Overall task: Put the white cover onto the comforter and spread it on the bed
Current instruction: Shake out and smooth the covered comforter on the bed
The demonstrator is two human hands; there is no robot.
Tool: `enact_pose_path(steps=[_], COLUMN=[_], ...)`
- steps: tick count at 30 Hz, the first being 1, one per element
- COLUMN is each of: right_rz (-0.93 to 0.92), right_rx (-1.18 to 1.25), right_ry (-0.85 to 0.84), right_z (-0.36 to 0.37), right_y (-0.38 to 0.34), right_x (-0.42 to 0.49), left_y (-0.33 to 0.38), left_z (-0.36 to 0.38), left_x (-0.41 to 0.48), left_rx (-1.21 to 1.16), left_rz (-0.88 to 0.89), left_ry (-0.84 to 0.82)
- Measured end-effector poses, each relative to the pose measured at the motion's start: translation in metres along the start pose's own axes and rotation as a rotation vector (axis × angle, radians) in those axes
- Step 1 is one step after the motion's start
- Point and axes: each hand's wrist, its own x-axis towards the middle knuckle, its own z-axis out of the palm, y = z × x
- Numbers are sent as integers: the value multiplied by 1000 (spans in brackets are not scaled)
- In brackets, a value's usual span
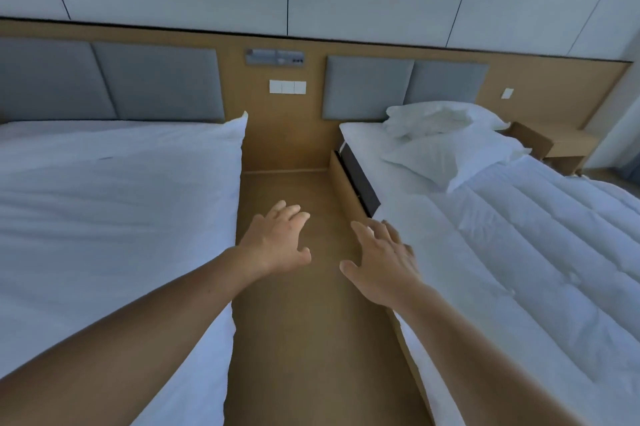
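Head view. Standing in the aisle between two beds, facing the headboards. Left hand (277, 238) and right hand (381, 262) both empty, fingers spread and relaxed, palms down, hovering over the brown floor (294, 356) at frame centre. Gripping nothing. Right-hand fingertips overlapping the near edge of the right bed (341, 183), possibly in contact there, impossible to tell.

Comforter (540, 245): quilted, uncovered, lying along the right bed in the right half of the frame, with two pillows (450, 151) resting at its upper end. Smooth white cloth (114, 217) over the left bed (214, 356), filling the left half of the frame: probably the cover, yet not distinguishable here from a plain sheet, with no opening or hem visible.

Judging from this, nothing of the task begun. Risks ahead:

Grabbing the wrong layer on the left, for want of a visible hem, and stripping a sheet instead of the cover.

Dragging cover or comforter across the narrow aisle and trailing a corner on the floor, for lack of room between the beds.

Tipping the pillows off when pulling the comforter from beneath them, unless lifted away first.

Feeding the comforter in with corners mismatched, through the sameness of white on white, ending in bunched filling and a twisted, uneven spread on the bed.
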Motion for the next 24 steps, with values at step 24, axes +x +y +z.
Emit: enact_pose_path(steps=[24], right_rz=[-560], right_rx=[-6], right_ry=[-84], right_z=[-50], right_y=[-31], right_x=[536], left_y=[-170], left_z=[-67], left_x=[377], left_rx=[-35], left_rz=[-548], left_ry=[47])
